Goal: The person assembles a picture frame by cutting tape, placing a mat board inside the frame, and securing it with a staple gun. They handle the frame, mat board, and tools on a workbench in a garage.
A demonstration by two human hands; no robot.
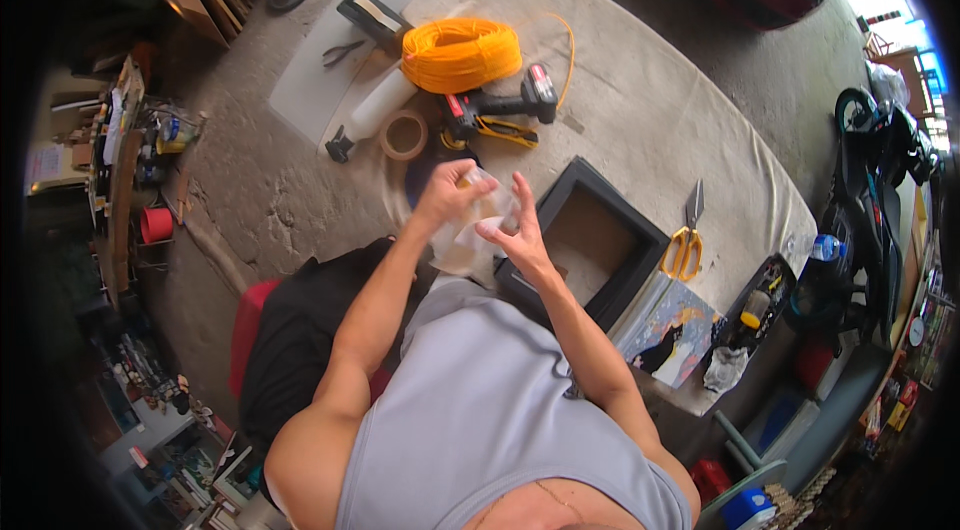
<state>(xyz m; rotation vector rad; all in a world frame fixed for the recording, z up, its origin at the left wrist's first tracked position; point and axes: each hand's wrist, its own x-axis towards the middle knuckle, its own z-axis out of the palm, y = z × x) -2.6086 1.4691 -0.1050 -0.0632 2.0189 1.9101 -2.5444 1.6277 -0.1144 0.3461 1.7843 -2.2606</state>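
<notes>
Grey top [470, 400]; forearms [385, 295] converging; left hand [452, 196] pinching translucent plastic [465, 232], right hand [526, 245] spread against it, grip unclear.

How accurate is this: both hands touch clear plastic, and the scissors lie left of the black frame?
Wrong side: the head view shows the scissors right of the black frame. The left hand and right hand do touch clear plastic.

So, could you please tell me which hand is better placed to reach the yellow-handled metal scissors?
Probably the right hand: it is nearer the scissors, which lie on its side beyond the black rectangular frame. The left hand is farther off. Both hands are at the crumpled translucent plastic.
</notes>
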